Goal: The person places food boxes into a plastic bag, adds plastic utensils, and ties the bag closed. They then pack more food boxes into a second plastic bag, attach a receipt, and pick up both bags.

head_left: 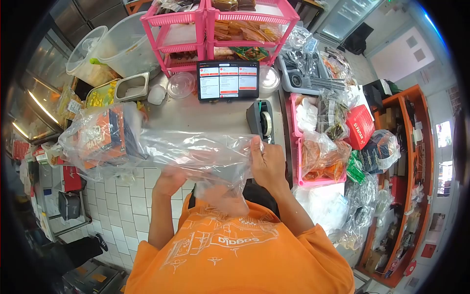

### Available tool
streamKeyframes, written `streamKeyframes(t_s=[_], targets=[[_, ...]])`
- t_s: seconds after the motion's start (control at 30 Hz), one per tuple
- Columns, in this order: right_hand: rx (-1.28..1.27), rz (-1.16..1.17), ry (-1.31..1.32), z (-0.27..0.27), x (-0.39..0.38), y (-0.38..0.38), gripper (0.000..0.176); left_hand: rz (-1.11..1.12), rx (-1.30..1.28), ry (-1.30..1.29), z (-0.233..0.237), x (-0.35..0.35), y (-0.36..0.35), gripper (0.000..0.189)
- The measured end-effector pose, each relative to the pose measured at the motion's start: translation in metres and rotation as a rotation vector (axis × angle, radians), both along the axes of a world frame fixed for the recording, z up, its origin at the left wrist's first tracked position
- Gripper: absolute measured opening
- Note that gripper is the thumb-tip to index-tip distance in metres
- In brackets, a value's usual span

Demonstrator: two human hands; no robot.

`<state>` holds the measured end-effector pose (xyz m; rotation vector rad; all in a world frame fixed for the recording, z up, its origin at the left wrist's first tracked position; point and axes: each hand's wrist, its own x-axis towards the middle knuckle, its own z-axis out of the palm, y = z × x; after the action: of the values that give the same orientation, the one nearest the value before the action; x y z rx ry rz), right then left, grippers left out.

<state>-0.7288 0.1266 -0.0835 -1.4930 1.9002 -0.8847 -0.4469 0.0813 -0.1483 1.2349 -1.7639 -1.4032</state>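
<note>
A clear plastic bag (200, 147) stretches sideways in front of my body. At its right end my right hand (268, 159) is closed on the plastic, thumb up along the edge. My left hand (170, 181) is closed at the bag's lower edge, its fingers slightly blurred and partly covered by the film. To the left, an orange and black printed box (100, 132) lies wrapped in clear plastic at the counter's edge. The loose end of the bag hangs down over my orange shirt.
On the steel counter (183, 113) stand a tablet (228, 81), a tape dispenser (259, 120) and clear round lids (180, 85). Pink racks (176, 36) rise behind. Pink baskets (320, 182) with packed bags line the right. Large clear tubs (122, 41) and a steel tray (131, 87) stand at the left.
</note>
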Motion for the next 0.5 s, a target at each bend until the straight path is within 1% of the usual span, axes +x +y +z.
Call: streamKeyframes(t_s=[0.07,0.1,0.17,0.2,0.27,0.3,0.37,0.4,0.43,0.47,0.5], targets=[[-0.131,-0.073,-0.001,0.008,0.000,0.002,0.052,-0.264,0.407,0.534,0.035,-0.020,-0.007,0.044],[-0.136,-0.072,0.003,0.012,-0.004,0.003,0.052,-0.266,0.401,0.538,0.042,-0.024,-0.006,0.044],[-0.112,-0.124,-0.018,0.017,-0.013,0.003,0.051,-0.021,0.445,0.651,0.051,-0.029,-0.005,0.025],[-0.118,-0.123,-0.018,0.016,-0.015,0.000,0.051,-0.023,0.439,0.651,0.047,-0.028,-0.004,0.025],[-0.210,-0.166,0.045,0.012,-0.015,-0.005,0.038,-0.047,0.428,0.670,0.033,-0.023,-0.001,0.021],[-0.210,-0.167,0.041,0.014,-0.010,-0.002,0.038,-0.046,0.428,0.666,0.029,-0.025,0.002,0.021],[-0.594,-0.285,0.137,0.025,0.006,0.006,0.026,0.244,0.294,0.636,0.026,-0.040,0.004,0.017],[-0.621,-0.136,0.049,0.024,0.014,0.017,0.024,0.250,0.292,0.636,0.035,-0.052,0.007,0.017],[-0.616,-0.132,0.046,0.029,0.028,0.018,0.024,0.239,0.292,0.575,0.049,-0.066,0.010,0.019],[-0.452,0.008,-0.060,0.044,0.048,0.019,0.019,0.223,0.294,0.512,0.061,-0.076,0.013,0.021],[-0.291,0.144,-0.165,0.052,0.058,0.020,0.014,0.222,0.296,0.509,0.067,-0.084,0.017,0.021]])
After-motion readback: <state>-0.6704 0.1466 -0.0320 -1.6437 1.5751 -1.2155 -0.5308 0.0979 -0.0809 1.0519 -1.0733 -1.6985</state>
